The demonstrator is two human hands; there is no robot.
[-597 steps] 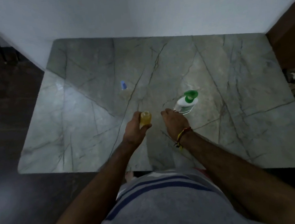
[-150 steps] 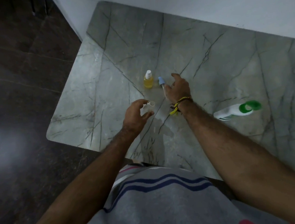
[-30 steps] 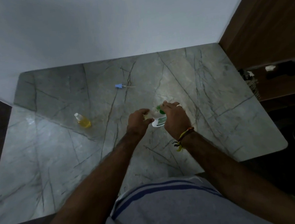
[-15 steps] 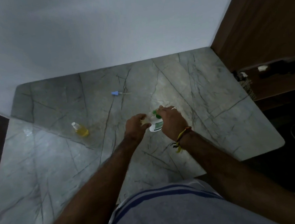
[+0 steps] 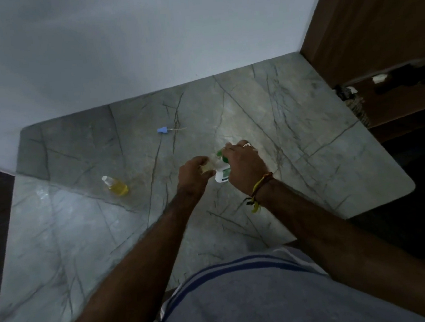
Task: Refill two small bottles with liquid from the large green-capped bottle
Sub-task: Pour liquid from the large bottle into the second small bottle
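Nearest the camera, a grey shirt with blue stripes (image 5: 242, 298) filled the bottom edge, both forearms reaching out over the marble table (image 5: 60, 249). On the right wrist sat a yellow and red thread band (image 5: 258, 189). And there were the hands, close together at mid-table! The right hand (image 5: 245, 166) curled round the large green-capped bottle (image 5: 223, 174), tipped over with its green cap end toward the left hand; a ring showed on one finger. The left hand (image 5: 194, 172) gripped a small clear bottle (image 5: 208, 166), held right at the big bottle's neck, blurred, so its fill level could not be told. Further left, the other small bottle (image 5: 115, 185) stood on the marble well apart, yellow liquid inside, white top on. Beyond, a blue cap with a thin tube (image 5: 168, 130) lay near the white wall (image 5: 146, 39).
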